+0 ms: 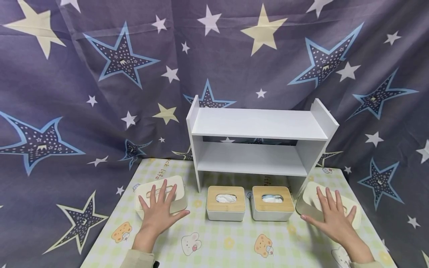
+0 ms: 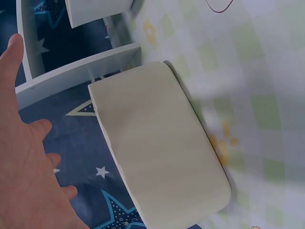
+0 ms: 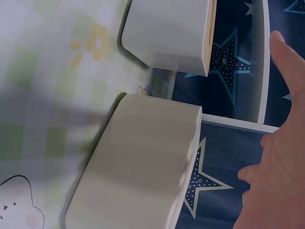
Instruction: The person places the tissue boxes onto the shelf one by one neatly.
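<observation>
My left hand (image 1: 159,216), fingers spread, hovers over a cream tissue box (image 1: 179,186) on the left of the table. In the left wrist view that box (image 2: 162,148) stands on the cloth with a gap between it and the palm. On the right, my right hand (image 1: 333,219) is spread the same way over a second cream tissue box (image 1: 310,199). The right wrist view shows this box (image 3: 138,162) apart from the palm. Neither hand grips anything. The hands partly cover both lids in the head view.
Two white tissue boxes with wooden lids, one left (image 1: 225,215) and one right (image 1: 272,216), stand between the hands. Behind them rises a white two-tier shelf (image 1: 258,124). A checked cloth (image 1: 209,238) covers the table, and a star-patterned curtain (image 1: 228,67) hangs behind.
</observation>
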### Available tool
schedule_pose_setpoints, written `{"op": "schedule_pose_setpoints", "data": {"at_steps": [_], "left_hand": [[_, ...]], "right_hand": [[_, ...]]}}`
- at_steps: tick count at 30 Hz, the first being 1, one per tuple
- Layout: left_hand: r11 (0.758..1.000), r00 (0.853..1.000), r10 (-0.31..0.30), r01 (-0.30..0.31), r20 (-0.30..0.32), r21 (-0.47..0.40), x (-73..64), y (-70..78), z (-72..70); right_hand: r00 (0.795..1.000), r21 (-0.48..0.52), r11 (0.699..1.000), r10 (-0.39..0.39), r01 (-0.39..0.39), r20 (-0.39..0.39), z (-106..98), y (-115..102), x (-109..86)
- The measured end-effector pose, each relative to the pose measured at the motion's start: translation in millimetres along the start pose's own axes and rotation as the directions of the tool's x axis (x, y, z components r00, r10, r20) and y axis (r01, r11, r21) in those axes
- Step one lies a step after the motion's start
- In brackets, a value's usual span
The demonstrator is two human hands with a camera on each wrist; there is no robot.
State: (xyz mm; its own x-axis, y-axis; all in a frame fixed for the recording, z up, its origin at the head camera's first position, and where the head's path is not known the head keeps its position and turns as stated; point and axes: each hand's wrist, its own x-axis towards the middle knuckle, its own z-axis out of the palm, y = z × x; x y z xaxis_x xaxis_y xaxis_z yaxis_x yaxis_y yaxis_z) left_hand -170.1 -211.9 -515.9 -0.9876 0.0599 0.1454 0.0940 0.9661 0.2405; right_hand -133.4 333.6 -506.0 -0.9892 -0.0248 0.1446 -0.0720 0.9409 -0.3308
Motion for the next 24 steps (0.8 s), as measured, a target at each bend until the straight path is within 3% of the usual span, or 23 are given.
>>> {"op": "schedule_pose_setpoints", "data": {"at_steps": [8, 24], "left_hand": [[1.0, 1.0, 0.007, -0.007, 0.014, -0.006, -0.6, 3.7, 2.6], [0.999, 0.999, 0.04, -0.04, 0.005, 0.0, -1.2, 13.5, 9.3]], "right_hand": [[0.999, 0.008, 1.0, 0.008, -0.008, 0.032, 0.2, -2.2, -0.2], [1.0, 0.036, 0.999, -0.005, 0.004, 0.019, 3.2, -9.4, -2.4]]}}
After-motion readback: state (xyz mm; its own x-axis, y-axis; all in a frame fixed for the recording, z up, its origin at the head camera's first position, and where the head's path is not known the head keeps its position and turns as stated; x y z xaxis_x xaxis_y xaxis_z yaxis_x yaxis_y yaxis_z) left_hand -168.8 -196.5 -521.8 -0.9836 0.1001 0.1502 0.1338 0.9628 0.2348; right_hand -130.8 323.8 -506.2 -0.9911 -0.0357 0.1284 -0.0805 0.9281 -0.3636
